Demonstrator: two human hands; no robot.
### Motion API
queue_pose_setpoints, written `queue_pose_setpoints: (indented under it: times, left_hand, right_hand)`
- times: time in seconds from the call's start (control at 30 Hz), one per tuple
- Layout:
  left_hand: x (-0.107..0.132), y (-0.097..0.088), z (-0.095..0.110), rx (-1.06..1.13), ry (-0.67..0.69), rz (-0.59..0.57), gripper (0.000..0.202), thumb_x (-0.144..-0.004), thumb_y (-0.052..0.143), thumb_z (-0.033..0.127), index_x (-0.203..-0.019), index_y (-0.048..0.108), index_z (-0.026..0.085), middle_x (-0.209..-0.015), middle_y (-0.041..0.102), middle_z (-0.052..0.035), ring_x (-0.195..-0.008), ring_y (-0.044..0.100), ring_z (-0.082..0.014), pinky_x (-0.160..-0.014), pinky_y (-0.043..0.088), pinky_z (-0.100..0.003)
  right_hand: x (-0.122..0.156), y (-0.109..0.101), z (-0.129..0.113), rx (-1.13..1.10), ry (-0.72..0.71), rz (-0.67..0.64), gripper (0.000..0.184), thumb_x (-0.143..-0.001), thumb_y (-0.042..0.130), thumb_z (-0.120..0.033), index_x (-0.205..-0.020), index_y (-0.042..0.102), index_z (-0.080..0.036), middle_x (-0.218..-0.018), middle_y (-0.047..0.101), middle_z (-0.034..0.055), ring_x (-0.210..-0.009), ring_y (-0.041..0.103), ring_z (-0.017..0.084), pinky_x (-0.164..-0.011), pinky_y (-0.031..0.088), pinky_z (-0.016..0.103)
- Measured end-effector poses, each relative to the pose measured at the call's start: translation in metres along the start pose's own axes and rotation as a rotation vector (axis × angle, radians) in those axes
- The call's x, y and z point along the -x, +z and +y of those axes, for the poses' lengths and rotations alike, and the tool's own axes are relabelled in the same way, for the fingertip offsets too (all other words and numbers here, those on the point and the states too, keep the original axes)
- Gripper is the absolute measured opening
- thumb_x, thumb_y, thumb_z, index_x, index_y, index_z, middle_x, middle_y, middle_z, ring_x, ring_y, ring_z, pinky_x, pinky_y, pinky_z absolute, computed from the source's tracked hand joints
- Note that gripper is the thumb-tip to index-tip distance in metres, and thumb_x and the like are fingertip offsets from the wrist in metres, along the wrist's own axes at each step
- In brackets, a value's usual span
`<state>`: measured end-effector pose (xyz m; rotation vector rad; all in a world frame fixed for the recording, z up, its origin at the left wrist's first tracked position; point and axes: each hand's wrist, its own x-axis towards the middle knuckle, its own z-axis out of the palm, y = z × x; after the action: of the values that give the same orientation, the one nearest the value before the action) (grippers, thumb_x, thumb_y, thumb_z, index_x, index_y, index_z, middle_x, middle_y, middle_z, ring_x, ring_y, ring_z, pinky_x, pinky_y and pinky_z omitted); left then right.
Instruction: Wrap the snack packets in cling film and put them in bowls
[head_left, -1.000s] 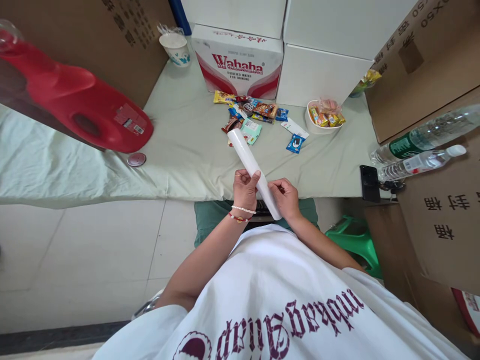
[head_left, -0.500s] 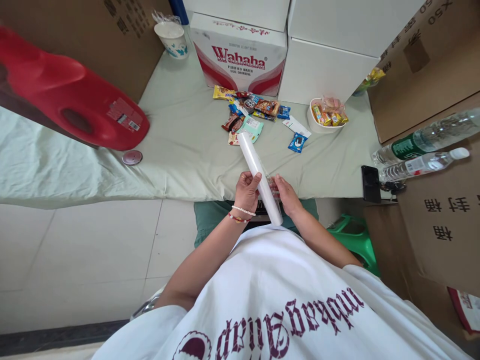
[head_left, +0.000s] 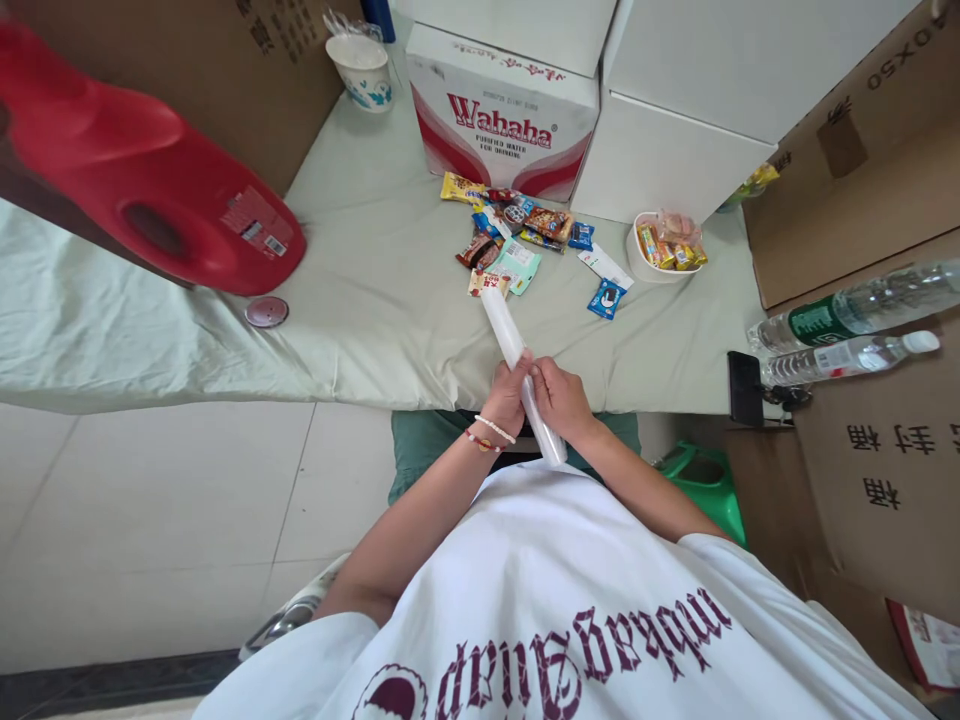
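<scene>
A: What's around the roll point(head_left: 501, 322)?
B: It's held at a tilt across the edge of the table point(head_left: 390, 320), btwn L hand point(head_left: 508, 395) and R hand point(head_left: 561, 398). Both are closed round its mid, so that part is hidden. Its far end is seen over a cream packet point(head_left: 480, 285); whether they're touching can't be told. Beyond, a pile of snack packets point(head_left: 514, 214) is spread in front of a box point(head_left: 510, 125). To the R, a bowl point(head_left: 654, 270) is filled w/ wrapped snacks, w/ a blue packet point(head_left: 607, 298) near it.

A: Any text?
B: "Wahaha" and "PURIFIED WATER FOR DRINKING" can be read on the box, "X50" on the R-side carton point(head_left: 892, 110). The label on the red jug point(head_left: 112, 170) is too small to be read.

A: Qty?
B: 1 roll, 1 jug, 1 bowl, 1 phone point(head_left: 745, 388), 2 bottles point(head_left: 847, 357) at far R. 2 bracelets point(head_left: 495, 429) are worn on the L wrist. Pile is overlapped, so no exact no. can be given.
</scene>
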<state>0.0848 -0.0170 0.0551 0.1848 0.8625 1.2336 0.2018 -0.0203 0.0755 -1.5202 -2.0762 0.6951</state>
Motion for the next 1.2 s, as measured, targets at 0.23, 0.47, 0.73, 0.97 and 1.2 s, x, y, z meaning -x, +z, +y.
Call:
queue_pose_setpoints:
  times: [0.23, 0.47, 0.73, 0.97, 1.2]
  left_hand:
    - [-0.005, -0.017, 0.023, 0.04, -0.107, -0.044, 0.052, -0.058, 0.095, 0.041, -0.09, 0.061, 0.017, -0.071, 0.062, 0.0035, -0.064, 0.062, -0.0115, -0.06, 0.053, -0.025]
    - [-0.01, -0.008, 0.017, -0.049, -0.205, 0.015, 0.056, -0.066, 0.088, 0.056, -0.098, 0.059, 0.02, -0.067, 0.059, 0.0036, -0.053, 0.058, -0.0137, -0.053, 0.052, -0.031]
    - [-0.017, -0.02, 0.046, 0.133, -0.228, -0.186, 0.046, -0.066, 0.086, 0.033, -0.104, 0.067, 0.016, -0.094, 0.072, -0.0065, -0.085, 0.071, -0.0199, -0.083, 0.062, -0.038]
    - [-0.017, -0.006, 0.022, -0.117, -0.108, 0.086, 0.057, -0.057, 0.096, 0.032, -0.094, 0.054, 0.022, -0.078, 0.061, 0.0043, -0.063, 0.058, -0.0099, -0.056, 0.054, -0.024]
    - [-0.014, -0.021, 0.031, 0.056, -0.312, -0.038, 0.035, -0.071, 0.08, 0.035, -0.092, 0.057, 0.017, -0.084, 0.067, -0.0049, -0.074, 0.067, -0.0166, -0.065, 0.061, -0.029]
  right_hand:
    - [-0.016, -0.032, 0.001, -0.093, 0.078, 0.14, 0.039, -0.108, 0.034, -0.053, -0.095, 0.057, -0.025, -0.064, 0.061, -0.0018, -0.063, 0.062, 0.018, -0.065, 0.045, 0.028]
    - [-0.026, -0.05, -0.024, 0.026, -0.099, 0.117, 0.039, -0.109, 0.034, -0.052, -0.095, 0.058, -0.024, -0.068, 0.062, 0.0, -0.062, 0.06, 0.017, -0.063, 0.044, 0.027]
    - [-0.023, -0.101, -0.008, -0.054, 0.01, 0.324, 0.037, -0.107, 0.043, -0.053, -0.094, 0.061, -0.024, -0.058, 0.056, -0.0047, -0.051, 0.054, 0.014, -0.06, 0.046, 0.027]
    - [-0.015, -0.106, -0.014, -0.016, -0.071, 0.317, 0.033, -0.107, 0.046, -0.05, -0.095, 0.062, -0.023, -0.058, 0.056, -0.0053, -0.052, 0.056, 0.013, -0.06, 0.044, 0.026]
    - [-0.005, -0.131, -0.009, -0.091, 0.065, 0.439, 0.04, -0.106, 0.044, -0.058, -0.092, 0.062, -0.025, -0.056, 0.054, -0.004, -0.05, 0.054, 0.016, -0.055, 0.045, 0.029]
